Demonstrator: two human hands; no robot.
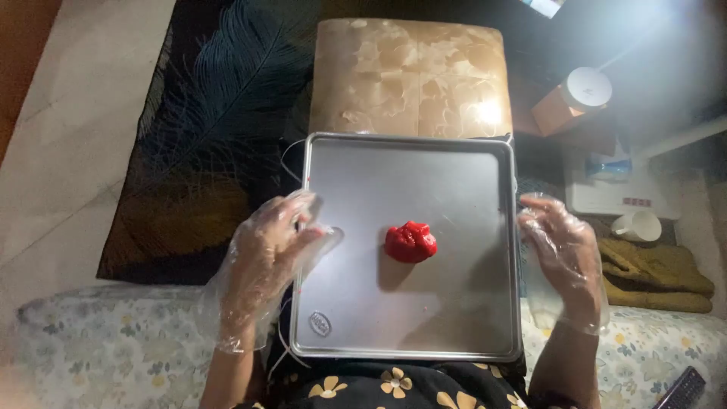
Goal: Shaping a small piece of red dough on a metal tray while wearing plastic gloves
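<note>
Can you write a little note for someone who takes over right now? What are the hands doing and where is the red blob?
Left hand: in a clear plastic glove, resting on the left edge of the metal tray, holding nothing.
Right hand: gloved too, at the tray's right edge, fingers open, empty.
Red lump: lies near the tray's middle, touched by neither hand.
Done: both gloves on, lump on the tray.
Left: the lump is still one unshaped piece.
</note>
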